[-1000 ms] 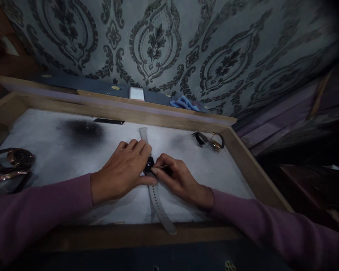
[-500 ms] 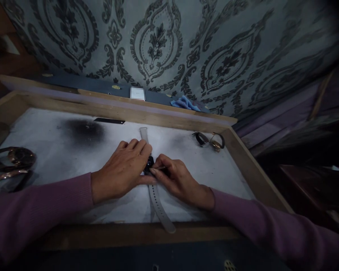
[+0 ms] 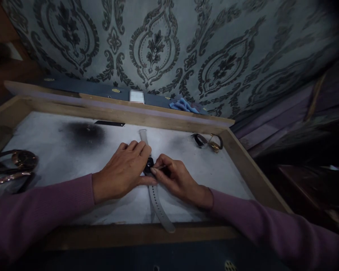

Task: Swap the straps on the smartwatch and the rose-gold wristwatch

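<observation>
Head view: a grey-strapped smartwatch lies unfastened, its long axis running near to far. The short strap points away beyond the left hand; the holed strap curves toward the person, its tip over the near side of a shallow wooden tray. Inside sit rose-gold wristwatches left of that hand, a black strip beyond it, and black-strapped wristwatches beyond the right hand. The left hand steadies the watch between fingers and thumb; the right, just beside it, pinches a slim tool.
</observation>
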Motion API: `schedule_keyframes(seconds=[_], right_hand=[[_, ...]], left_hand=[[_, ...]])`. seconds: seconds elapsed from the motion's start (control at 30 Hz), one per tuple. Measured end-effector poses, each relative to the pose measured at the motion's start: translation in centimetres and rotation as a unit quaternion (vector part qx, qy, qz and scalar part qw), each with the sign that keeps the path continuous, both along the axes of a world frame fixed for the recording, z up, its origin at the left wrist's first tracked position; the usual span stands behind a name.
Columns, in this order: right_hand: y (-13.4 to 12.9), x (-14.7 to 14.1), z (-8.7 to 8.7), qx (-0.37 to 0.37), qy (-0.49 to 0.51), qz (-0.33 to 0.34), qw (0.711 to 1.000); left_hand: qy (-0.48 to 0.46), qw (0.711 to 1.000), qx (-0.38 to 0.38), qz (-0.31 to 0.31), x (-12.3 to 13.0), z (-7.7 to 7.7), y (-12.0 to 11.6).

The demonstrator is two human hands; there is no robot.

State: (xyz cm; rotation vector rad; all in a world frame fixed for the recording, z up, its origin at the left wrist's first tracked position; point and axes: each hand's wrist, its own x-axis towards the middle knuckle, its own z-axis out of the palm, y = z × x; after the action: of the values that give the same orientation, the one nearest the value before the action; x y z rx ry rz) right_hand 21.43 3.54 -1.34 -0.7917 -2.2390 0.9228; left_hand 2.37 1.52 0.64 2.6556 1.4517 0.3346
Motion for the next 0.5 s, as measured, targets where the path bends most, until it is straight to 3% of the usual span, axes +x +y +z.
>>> schedule_keyframes(seconds=[0.5], right_hand=[[0.05, 0.16, -0.11, -0.009, -0.002, -0.004, 1.000]], left_hand=[[0.003, 1.000, 0.004, -0.002, -0.03, -0.06, 0.15]])
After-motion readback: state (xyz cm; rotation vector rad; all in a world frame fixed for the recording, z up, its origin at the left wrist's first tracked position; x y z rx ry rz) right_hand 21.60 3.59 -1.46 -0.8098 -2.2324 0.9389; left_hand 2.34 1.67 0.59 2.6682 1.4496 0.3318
